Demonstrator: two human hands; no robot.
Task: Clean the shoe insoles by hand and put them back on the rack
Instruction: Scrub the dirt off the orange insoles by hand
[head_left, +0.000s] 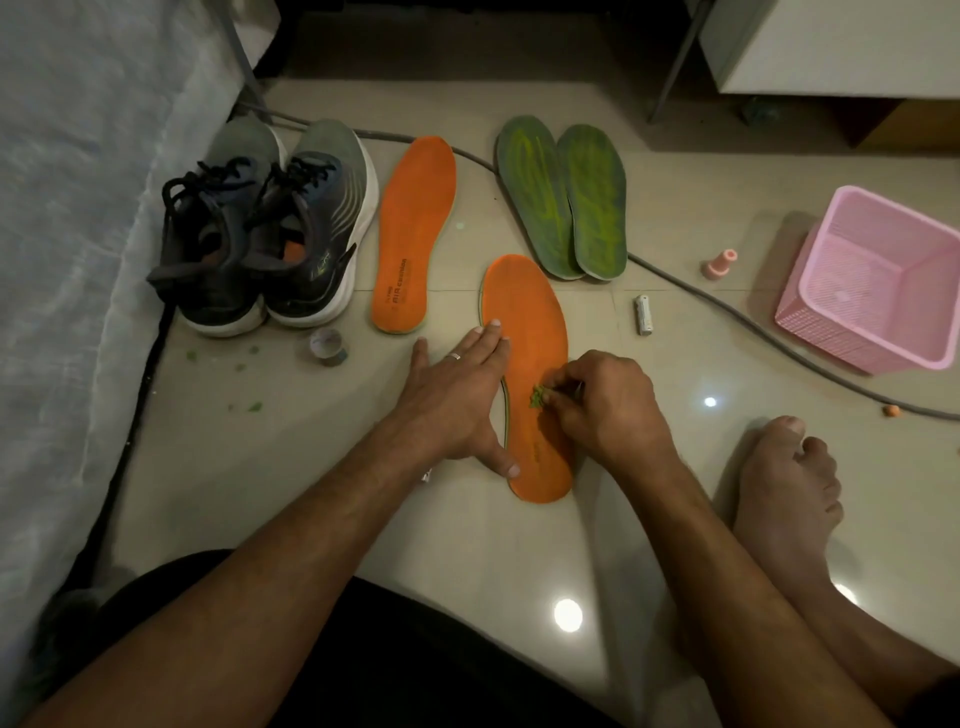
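On bare tile, hands (530, 400) pin the orange insole's (530, 332) edges.

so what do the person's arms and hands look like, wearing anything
Both forearms are bare, with no sleeves, gloves or watch in view. The left hand wears one plain silver-coloured ring on a finger. The right hand shows no ring or other jewellery.

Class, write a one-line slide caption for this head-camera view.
Left hand steadies an orange insole on the floor while the right hand pinches a green scrap off it.
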